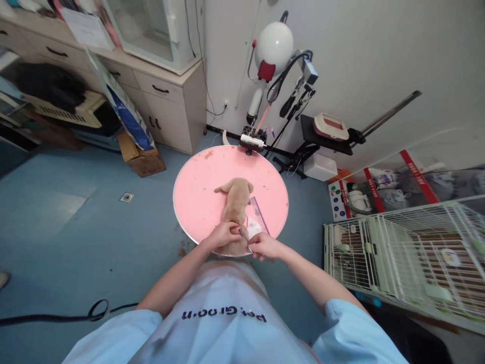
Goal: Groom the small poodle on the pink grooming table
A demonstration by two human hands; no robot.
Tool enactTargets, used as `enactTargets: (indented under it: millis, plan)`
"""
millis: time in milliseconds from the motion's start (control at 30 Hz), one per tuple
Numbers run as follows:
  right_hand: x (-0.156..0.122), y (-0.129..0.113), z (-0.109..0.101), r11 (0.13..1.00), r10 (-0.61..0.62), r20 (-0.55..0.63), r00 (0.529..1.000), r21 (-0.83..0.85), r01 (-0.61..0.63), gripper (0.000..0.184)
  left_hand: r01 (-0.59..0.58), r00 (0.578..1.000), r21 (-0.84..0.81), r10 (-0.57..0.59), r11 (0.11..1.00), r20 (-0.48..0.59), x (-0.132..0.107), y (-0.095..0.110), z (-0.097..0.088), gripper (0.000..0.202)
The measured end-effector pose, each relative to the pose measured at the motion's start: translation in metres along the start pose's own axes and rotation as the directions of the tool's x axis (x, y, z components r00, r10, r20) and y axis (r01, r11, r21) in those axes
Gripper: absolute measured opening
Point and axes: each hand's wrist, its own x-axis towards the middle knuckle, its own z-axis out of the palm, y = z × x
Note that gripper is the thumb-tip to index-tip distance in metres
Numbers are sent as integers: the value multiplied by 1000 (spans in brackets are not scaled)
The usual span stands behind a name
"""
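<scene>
A light tan, short-coated dog (237, 199) lies stretched out on a round pink grooming table (197, 177), its hind legs splayed at the far end. Its head end is at the near edge, partly covered by my hands. My left hand (225, 235) is closed on the dog there; which part it grips is too small to make out. In my right hand (265, 245) is a slim metal scissor-like tool (244, 235), its tip at my left fingers. Beside the dog lie a white pad or tissue (255, 226) and a thin purple-edged item (261, 215).
A white bottle (253, 141) lies at the table's far edge, below a stand with a white round dryer (275, 48). Wire cages (417, 253) stand on the right. Cabinets (166, 101) and a cardboard box (142, 156) are on the left. A black strap (68, 317) crosses the lower left.
</scene>
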Motion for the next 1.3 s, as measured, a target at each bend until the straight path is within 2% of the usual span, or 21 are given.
enactTargets:
  millis: [200, 433, 667, 767, 900, 1000, 1167, 1300]
  plan:
    - [9, 3, 5, 1000, 16, 61, 998, 0, -16, 8, -28, 999, -28, 29, 999, 22, -2, -6, 1, 39]
    - [-6, 9, 12, 995, -77, 97, 992, 74, 70, 11, -1, 999, -78, 4, 997, 46, -3, -12, 0, 42]
    - [6, 10, 11, 1000, -9, -17, 1000, 25, 9, 14, -25, 999, -24, 25, 999, 40, -4, -13, -1, 43]
    - [9, 7, 13, 1000, -3, 32, 999, 25, 2, 11, -15, 999, -40, 17, 999, 34, -6, -14, -4, 45]
    - [3, 7, 18, 993, -92, 113, 989, 85, 83, 10, -22, 997, -100, 29, 995, 69, -7, -21, -8, 44]
    - [0, 9, 19, 991, -88, 110, 990, 106, 77, 14, -35, 995, -143, 49, 989, 92, -6, -28, -9, 45]
    - [10, 5, 19, 997, 3, 56, 998, 80, -7, 13, -52, 991, -151, 69, 987, 110, -6, -37, -8, 48]
    - [8, 7, 22, 990, -57, 122, 991, 135, 40, 15, -68, 992, -157, 83, 985, 90, -7, -40, -9, 47]
